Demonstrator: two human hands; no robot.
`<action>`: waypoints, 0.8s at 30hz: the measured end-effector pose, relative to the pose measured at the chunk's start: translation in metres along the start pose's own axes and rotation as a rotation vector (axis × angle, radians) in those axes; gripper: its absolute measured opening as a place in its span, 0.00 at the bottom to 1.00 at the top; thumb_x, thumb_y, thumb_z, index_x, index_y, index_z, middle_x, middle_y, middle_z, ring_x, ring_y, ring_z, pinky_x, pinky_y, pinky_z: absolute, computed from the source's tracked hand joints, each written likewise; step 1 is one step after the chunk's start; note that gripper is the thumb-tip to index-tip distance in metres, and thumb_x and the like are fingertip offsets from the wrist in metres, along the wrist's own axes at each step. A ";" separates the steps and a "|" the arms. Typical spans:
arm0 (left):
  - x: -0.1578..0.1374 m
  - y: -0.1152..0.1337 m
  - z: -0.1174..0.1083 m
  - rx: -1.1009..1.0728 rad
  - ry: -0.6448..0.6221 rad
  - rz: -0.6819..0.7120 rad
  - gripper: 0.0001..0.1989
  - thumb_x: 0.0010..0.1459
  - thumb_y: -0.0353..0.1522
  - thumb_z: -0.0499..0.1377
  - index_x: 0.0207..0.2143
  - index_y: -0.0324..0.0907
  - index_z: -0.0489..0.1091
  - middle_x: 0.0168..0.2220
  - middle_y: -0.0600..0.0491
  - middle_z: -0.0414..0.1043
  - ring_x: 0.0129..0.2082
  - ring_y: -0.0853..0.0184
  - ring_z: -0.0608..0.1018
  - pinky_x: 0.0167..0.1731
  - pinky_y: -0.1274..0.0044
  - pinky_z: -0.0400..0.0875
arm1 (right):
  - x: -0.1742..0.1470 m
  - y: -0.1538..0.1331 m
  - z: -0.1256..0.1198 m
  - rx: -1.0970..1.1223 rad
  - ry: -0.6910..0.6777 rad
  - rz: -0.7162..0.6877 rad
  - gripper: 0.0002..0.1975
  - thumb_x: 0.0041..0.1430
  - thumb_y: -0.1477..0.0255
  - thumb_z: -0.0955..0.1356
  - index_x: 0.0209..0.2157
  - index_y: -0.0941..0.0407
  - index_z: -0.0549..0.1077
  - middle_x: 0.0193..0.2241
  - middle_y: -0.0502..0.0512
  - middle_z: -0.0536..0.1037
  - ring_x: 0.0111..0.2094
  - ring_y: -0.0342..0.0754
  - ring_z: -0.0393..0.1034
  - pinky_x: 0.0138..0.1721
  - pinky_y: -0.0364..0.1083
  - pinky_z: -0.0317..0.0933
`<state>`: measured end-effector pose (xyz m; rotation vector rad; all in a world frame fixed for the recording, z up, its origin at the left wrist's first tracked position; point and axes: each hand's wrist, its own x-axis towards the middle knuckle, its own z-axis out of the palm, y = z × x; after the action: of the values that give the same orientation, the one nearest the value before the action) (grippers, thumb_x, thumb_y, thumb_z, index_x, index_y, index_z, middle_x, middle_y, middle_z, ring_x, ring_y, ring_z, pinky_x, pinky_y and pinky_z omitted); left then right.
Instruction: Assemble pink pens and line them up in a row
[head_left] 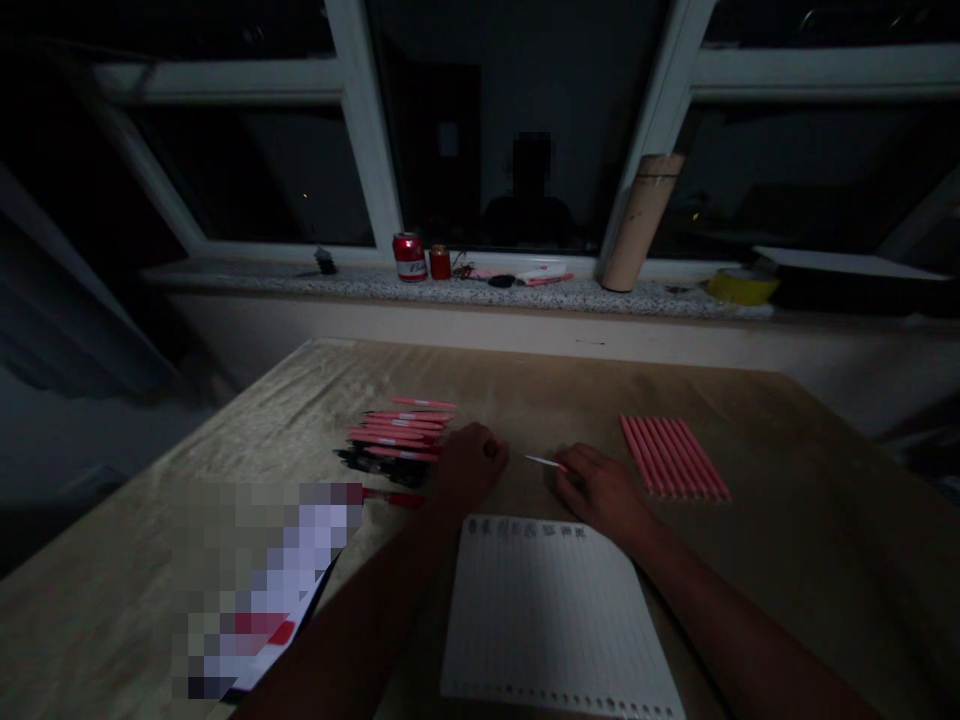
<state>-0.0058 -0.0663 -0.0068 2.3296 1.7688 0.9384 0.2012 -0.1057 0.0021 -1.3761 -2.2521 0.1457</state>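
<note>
My right hand [604,488] pinches a thin white stick [541,461], which looks like a pen refill, with a bit of pink at my fingertips. The stick points left toward my left hand [472,465]. That hand is closed, its fingers curled in, and what they hold, if anything, is hidden. Beside it on the left lies a loose pile of pink pens [397,428], with black pens [386,465] partly under them. A neat row of pink pens [673,457] lies right of my right hand. Lined notebook paper [559,620] with handwriting along its far edge sits between my forearms.
A red pen [405,499] and a blurred-out bright screen [300,580] lie at the left. On the windowsill [285,280] stand a red can [409,257], a small jar [439,262], a tall tube [641,225] and yellow tape [742,287].
</note>
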 end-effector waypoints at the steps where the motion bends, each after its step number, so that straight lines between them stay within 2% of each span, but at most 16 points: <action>1: 0.000 0.000 0.000 0.005 0.002 0.001 0.10 0.52 0.36 0.54 0.21 0.41 0.61 0.22 0.55 0.65 0.25 0.70 0.67 0.29 0.77 0.58 | 0.000 0.000 0.000 -0.001 -0.002 0.001 0.10 0.59 0.70 0.59 0.35 0.56 0.70 0.31 0.54 0.72 0.33 0.46 0.67 0.34 0.43 0.59; 5: 0.000 0.001 0.001 -0.073 0.013 -0.036 0.07 0.50 0.34 0.57 0.24 0.41 0.64 0.24 0.55 0.67 0.27 0.68 0.69 0.32 0.76 0.61 | 0.000 0.001 0.001 -0.010 0.007 -0.001 0.10 0.59 0.70 0.60 0.35 0.56 0.70 0.31 0.55 0.72 0.33 0.46 0.67 0.34 0.43 0.58; 8: 0.000 0.000 0.000 -0.250 0.115 -0.080 0.09 0.50 0.35 0.58 0.34 0.41 0.65 0.28 0.55 0.70 0.29 0.69 0.71 0.33 0.77 0.63 | -0.001 0.002 0.001 -0.010 0.009 -0.003 0.10 0.59 0.70 0.59 0.35 0.56 0.70 0.31 0.55 0.72 0.33 0.46 0.66 0.34 0.43 0.58; 10: 0.000 0.000 -0.002 -0.334 0.190 -0.060 0.13 0.52 0.36 0.57 0.40 0.41 0.64 0.31 0.55 0.71 0.32 0.69 0.72 0.36 0.77 0.64 | -0.001 0.002 0.001 -0.011 0.013 -0.006 0.10 0.59 0.70 0.59 0.35 0.56 0.70 0.32 0.55 0.72 0.32 0.46 0.66 0.34 0.43 0.58; 12: 0.000 0.000 -0.003 -0.303 0.214 -0.005 0.13 0.54 0.37 0.56 0.40 0.41 0.66 0.32 0.53 0.71 0.35 0.68 0.72 0.41 0.75 0.63 | -0.001 0.001 0.000 -0.007 0.009 -0.009 0.10 0.59 0.70 0.59 0.35 0.56 0.70 0.31 0.55 0.72 0.32 0.46 0.66 0.34 0.43 0.58; 15: -0.001 0.001 -0.004 -0.122 0.080 0.089 0.10 0.56 0.38 0.54 0.32 0.42 0.70 0.31 0.53 0.72 0.36 0.65 0.71 0.45 0.70 0.58 | -0.001 0.000 0.000 0.001 0.003 -0.007 0.10 0.59 0.70 0.59 0.34 0.56 0.70 0.31 0.55 0.72 0.33 0.46 0.66 0.34 0.43 0.58; 17: 0.000 0.002 -0.003 -0.038 -0.018 0.119 0.09 0.56 0.37 0.53 0.31 0.43 0.71 0.32 0.52 0.73 0.36 0.63 0.71 0.45 0.68 0.56 | -0.001 0.000 0.000 0.002 0.006 -0.008 0.10 0.59 0.70 0.59 0.35 0.56 0.70 0.32 0.55 0.72 0.32 0.46 0.66 0.33 0.43 0.58; 24: 0.003 -0.002 -0.003 -0.027 -0.046 0.057 0.10 0.55 0.38 0.54 0.31 0.43 0.72 0.32 0.52 0.74 0.37 0.63 0.71 0.43 0.69 0.56 | 0.000 -0.001 0.000 -0.007 0.002 -0.014 0.10 0.59 0.71 0.59 0.35 0.56 0.70 0.32 0.55 0.72 0.33 0.46 0.66 0.34 0.44 0.59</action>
<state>-0.0087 -0.0637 -0.0042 2.3771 1.6710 0.9027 0.2006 -0.1060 0.0019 -1.3632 -2.2617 0.1322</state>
